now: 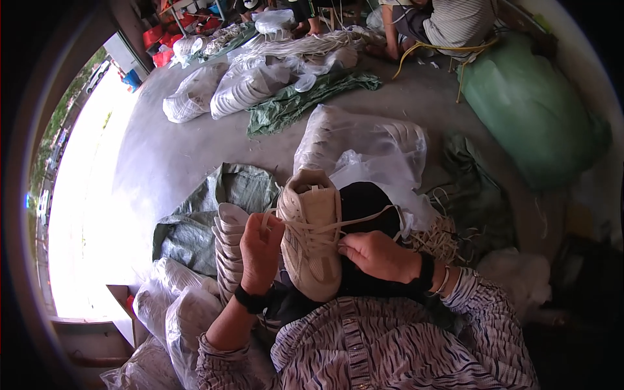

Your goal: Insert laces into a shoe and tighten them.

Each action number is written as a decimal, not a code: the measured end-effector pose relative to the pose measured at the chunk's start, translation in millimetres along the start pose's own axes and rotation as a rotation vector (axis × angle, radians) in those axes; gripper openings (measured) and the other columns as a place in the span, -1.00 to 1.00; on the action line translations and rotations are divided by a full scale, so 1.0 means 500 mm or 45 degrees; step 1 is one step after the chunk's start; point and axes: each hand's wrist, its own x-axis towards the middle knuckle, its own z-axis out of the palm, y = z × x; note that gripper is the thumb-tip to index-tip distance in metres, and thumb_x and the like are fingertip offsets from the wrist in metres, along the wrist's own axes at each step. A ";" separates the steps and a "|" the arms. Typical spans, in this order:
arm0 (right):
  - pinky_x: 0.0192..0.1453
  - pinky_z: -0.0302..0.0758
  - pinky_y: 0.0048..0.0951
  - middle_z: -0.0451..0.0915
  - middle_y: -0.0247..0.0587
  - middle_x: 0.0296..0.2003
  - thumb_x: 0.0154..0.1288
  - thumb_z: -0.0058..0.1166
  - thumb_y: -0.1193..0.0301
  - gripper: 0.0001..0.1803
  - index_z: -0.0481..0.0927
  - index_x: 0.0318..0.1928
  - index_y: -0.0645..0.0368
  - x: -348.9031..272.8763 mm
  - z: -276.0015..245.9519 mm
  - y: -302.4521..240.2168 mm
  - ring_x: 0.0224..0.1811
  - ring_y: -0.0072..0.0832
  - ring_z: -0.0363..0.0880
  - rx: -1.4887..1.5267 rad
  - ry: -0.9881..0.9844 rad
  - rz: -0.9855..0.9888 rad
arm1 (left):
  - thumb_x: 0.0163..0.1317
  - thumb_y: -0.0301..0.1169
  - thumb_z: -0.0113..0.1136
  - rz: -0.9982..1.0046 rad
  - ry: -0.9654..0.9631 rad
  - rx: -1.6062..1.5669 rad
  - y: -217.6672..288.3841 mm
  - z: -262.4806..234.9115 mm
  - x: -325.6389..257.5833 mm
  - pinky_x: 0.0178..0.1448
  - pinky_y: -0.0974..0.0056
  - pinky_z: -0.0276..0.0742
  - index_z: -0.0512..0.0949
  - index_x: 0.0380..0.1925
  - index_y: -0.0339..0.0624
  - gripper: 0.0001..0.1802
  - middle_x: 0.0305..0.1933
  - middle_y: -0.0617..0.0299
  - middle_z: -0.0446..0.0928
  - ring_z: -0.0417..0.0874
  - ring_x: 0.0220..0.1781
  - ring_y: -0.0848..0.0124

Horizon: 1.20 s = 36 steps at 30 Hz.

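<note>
A beige lace-up sneaker (314,263) rests on my lap, toe toward me and its opening away. Its pale flat shoelace (372,220) runs through the eyelets, and one length loops out to the right. At the shoe's left side my left hand (261,250) is closed, gripping a lace near the upper eyelets. My right hand (380,255) pinches lace close against the right edge of the lacing. The fingertips hide the exact ends.
Nested white shoe pieces (229,250) stand at my left beside plastic-wrapped bundles (192,318). Ahead lies a clear bag (364,146) of shoe parts. Loose laces (437,239) pile at my right. A large green sack (530,110) and seated people are farther off.
</note>
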 end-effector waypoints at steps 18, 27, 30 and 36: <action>-0.33 0.47 -0.57 0.60 -0.32 -0.38 0.17 0.09 0.59 -0.85 0.55 -0.20 0.27 0.023 -0.038 0.002 -0.38 -0.60 0.57 0.411 -0.001 0.009 | 0.25 -0.49 0.02 -0.424 0.044 -0.988 0.022 -0.069 0.068 -0.63 0.54 0.04 0.41 -0.26 -0.12 -0.93 -0.60 0.44 0.28 0.16 -0.69 0.69; -0.28 0.47 -0.58 0.59 -0.34 -0.44 0.21 0.09 0.56 -0.88 0.55 -0.22 0.28 0.016 -0.037 0.006 -0.37 -0.63 0.55 -0.066 0.159 -0.116 | 0.27 -0.51 -0.01 -0.178 0.299 -1.162 0.002 -0.198 0.105 -0.60 0.51 0.01 0.42 -0.21 -0.10 -0.89 -0.65 0.45 0.22 0.10 -0.70 0.68; -0.29 0.48 -0.56 0.59 -0.26 -0.43 0.22 0.08 0.54 -0.87 0.54 -0.20 0.26 0.016 -0.043 0.004 -0.42 -0.53 0.56 -0.013 -0.022 -0.082 | 0.28 -0.49 -0.01 -0.239 0.212 -0.946 0.023 -0.210 0.085 -0.61 0.51 0.00 0.41 -0.18 -0.14 -0.88 -0.65 0.45 0.20 0.08 -0.70 0.68; -0.31 0.45 -0.49 0.57 -0.18 -0.48 0.23 0.06 0.52 -0.89 0.54 -0.22 0.25 0.040 -0.049 0.011 -0.44 -0.43 0.56 -0.043 0.492 -0.087 | 0.30 -0.43 0.00 -0.298 0.074 -0.764 0.023 -0.198 0.067 -0.63 0.52 -0.02 0.42 -0.17 -0.20 -0.86 -0.64 0.46 0.20 0.07 -0.71 0.69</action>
